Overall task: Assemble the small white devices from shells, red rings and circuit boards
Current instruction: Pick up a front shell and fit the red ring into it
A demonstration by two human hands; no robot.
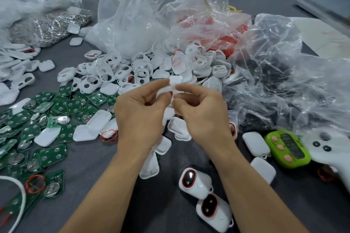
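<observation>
My left hand (139, 111) and my right hand (200, 109) meet above the middle of the table and together pinch a small white shell (171, 86); a bit of red shows at its lower edge. Behind them lies a heap of white shells (132, 70) with openings. Green circuit boards (43, 119) spread over the left side. Loose red rings (109, 136) lie by closed white shells (92, 126). Two assembled devices (196, 180) with red-rimmed windows lie near the front edge.
Clear plastic bags (132, 15) stand at the back; one holds red rings (227, 41), another on the right holds dark parts (265, 89). A pile of metal clips (51, 24) lies at back left. A green timer (287, 147) and a white controller (333, 149) lie at right.
</observation>
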